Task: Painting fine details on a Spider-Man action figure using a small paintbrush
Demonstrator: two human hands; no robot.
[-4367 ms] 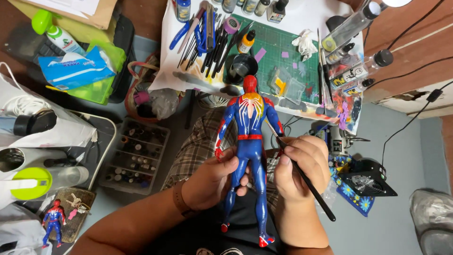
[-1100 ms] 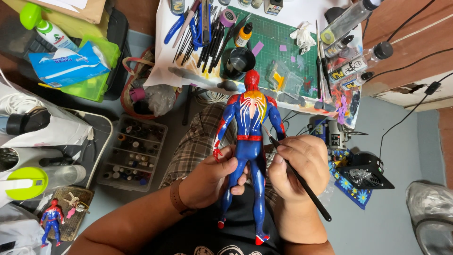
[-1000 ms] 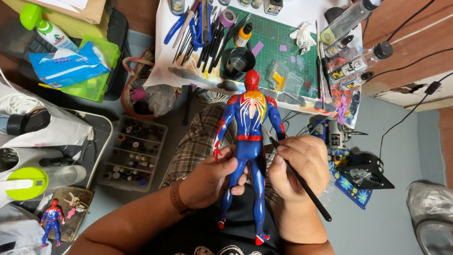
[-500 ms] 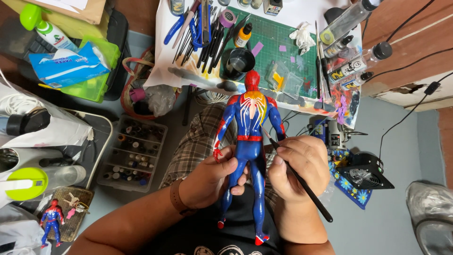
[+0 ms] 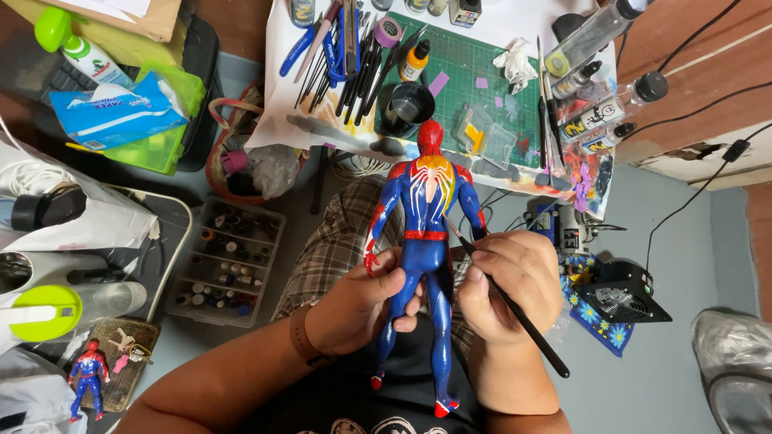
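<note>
Blue-and-red plastic action figure is held upright over the lap, its back to the camera, so the rear torso is presented for work. Left hand is closed round the thighs, steadying it. Right hand is closed on a thin black-handled paintbrush, pen-fashion, the tip laid at the figure's right waist. Green cutting mat with brushes and a black cup lies just ahead, within reach. Small matching figure stands lower left.
</note>
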